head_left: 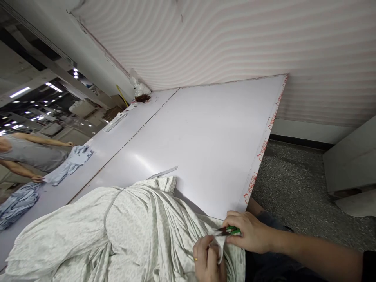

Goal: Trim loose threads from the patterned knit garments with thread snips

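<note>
A pair of green-handled snips (234, 230) is gripped in the curled fingers of the right hand (253, 232), with the dark blades pointed toward the left hand (206, 257). Between thumb and fingers of the left hand, on which a gold-coloured ring (195, 259) is worn, a white edge of cloth (217, 246) is pinched. The two hands are held close together, the blade tips just beside the left fingertips; whether the blades are closed on the cloth cannot be told. To the left of both hands, and beneath them, a large heap of pale fabric (138, 223) with a faint print is spread, gathered by a narrow band (106, 213). Beyond the hands, a white tabletop (205, 129) is seen, its right edge marked with red-printed tape (260, 156); a thin strip (163, 172) is laid just past the heap. Far to the left of the hands, light blue cloth (69, 164) is handled by a co-worker (35, 150) across the table. To the right of the hands, beyond the table edge, a speckled floor (296, 176) is shown.
</note>
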Demonstrator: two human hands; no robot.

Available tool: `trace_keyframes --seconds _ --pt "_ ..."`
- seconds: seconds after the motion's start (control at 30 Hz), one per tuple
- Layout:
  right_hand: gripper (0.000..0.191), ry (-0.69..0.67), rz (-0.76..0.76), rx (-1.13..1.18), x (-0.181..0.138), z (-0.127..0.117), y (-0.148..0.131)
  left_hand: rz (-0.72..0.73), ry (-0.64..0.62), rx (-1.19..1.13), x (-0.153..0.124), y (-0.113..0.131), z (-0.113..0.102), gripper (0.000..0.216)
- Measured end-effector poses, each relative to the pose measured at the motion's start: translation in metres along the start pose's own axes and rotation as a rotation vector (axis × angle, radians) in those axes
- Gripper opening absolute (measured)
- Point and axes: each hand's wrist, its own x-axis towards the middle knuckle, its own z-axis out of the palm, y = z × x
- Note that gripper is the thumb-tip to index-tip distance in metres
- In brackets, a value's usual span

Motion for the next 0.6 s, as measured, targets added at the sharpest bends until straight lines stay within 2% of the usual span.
trace_keyframes --seconds 0.07,0.13,0.2,0.3,0.43,0.6 --pt "0.014 0.039 0.004 -0.024 0.004 0.003 0.001 -0.236 -0.054 -0.127 0.005 0.0 -0.002 0.025" --pt "0.013 0.071 -0.02 -0.039 0.005 0.003 0.002 -0.481 -0.118 -0.245 0.013 0.001 -0.005 0.043" --pt "0.016 0.073 -0.067 -0.062 0.004 0.0 0.001 -0.643 -0.166 -0.313 0.022 0.003 -0.009 0.059" --pt "0.025 0.05 -0.126 -0.119 0.002 -0.003 -0.002 -0.728 -0.212 -0.378 0.032 0.007 -0.013 0.063" --pt "0.018 0.074 -0.146 -0.148 0.002 -0.001 -0.001 -0.763 -0.243 -0.399 0.037 0.012 -0.016 0.064" --pt "0.023 0.105 -0.155 -0.149 0.002 0.001 0.004 -0.811 -0.237 -0.418 0.038 0.012 -0.016 0.061"
